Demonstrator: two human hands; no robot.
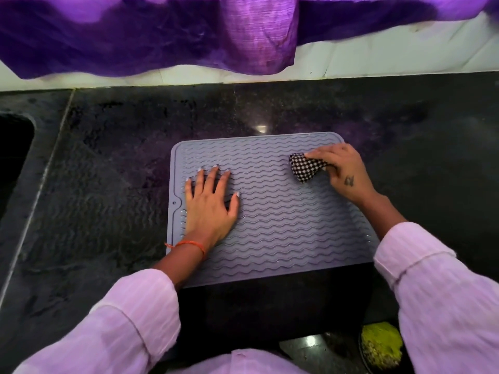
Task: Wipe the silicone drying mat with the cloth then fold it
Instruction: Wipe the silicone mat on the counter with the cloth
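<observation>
A grey silicone drying mat (280,222) with wavy ridges lies flat on the black stone counter, in the middle of the view. My left hand (209,205) presses flat on the mat's left part, fingers spread. My right hand (344,171) grips a bunched black-and-white checked cloth (305,167) and holds it against the mat near its far right corner.
A sink opening (13,160) cuts into the black stone counter (108,157) at the far left. Purple fabric (162,36) hangs over the white wall behind the counter. A yellow-green scrubber (380,345) sits low at the right, beyond the counter's front edge.
</observation>
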